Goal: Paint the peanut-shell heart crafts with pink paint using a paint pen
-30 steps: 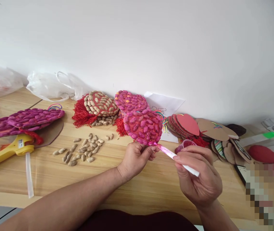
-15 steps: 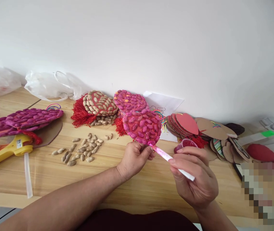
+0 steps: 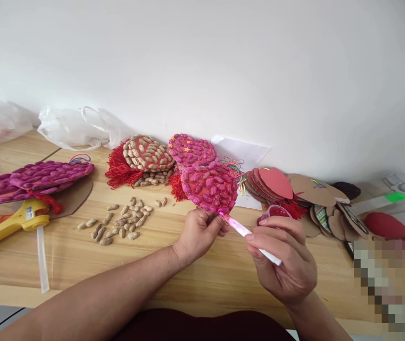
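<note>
Left hand (image 3: pixel 197 237) is tightly pinching the magenta peanut-covered disc (image 3: pixel 210 186) by its lower edge; right hand (image 3: pixel 287 260), curled closed, is gripping a white-handled brush (image 3: pixel 240 229) against that edge. Right of the disc, a clear cup (image 3: pixel 261 219) is holding magenta paint (image 3: pixel 276 211); left, a glue gun (image 3: pixel 19 220) is bearing an unreadable label (image 3: pixel 29 212).

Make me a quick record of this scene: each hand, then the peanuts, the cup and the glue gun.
Left hand: grips lower edge of pink peanut-covered piece
Right hand: holds white stick, pink-stained end at that edge
Loose peanuts: unpainted, scattered on table
Cup: partly behind right hand
Glue gun: yellow, left of loose peanuts
</note>
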Demonstrator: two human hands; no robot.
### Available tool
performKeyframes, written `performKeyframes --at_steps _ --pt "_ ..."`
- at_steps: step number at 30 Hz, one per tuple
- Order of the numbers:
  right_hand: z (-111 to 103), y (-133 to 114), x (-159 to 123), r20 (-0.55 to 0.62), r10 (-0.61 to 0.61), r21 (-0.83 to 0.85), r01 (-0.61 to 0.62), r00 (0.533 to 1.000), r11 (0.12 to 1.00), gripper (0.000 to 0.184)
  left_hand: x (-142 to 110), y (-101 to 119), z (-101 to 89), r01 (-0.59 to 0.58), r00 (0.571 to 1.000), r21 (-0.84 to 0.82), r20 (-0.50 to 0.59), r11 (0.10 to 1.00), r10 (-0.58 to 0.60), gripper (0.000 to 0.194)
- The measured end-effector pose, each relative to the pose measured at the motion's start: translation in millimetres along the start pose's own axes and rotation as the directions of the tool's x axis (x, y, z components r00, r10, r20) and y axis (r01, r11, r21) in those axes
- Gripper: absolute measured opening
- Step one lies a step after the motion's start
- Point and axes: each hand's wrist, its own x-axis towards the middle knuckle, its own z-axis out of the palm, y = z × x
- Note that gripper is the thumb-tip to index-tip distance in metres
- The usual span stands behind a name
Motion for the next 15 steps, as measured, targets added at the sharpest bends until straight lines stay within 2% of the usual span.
performKeyframes --at_steps 15 --pt "-2.8 2.6 -2.3 -0.004 -0.004 -0.013 0.004 1.000 1.000 0.022 0.2 0.6 0.7 0.011 1.000 -0.026 0.009 1.000 -0.010 0.038"
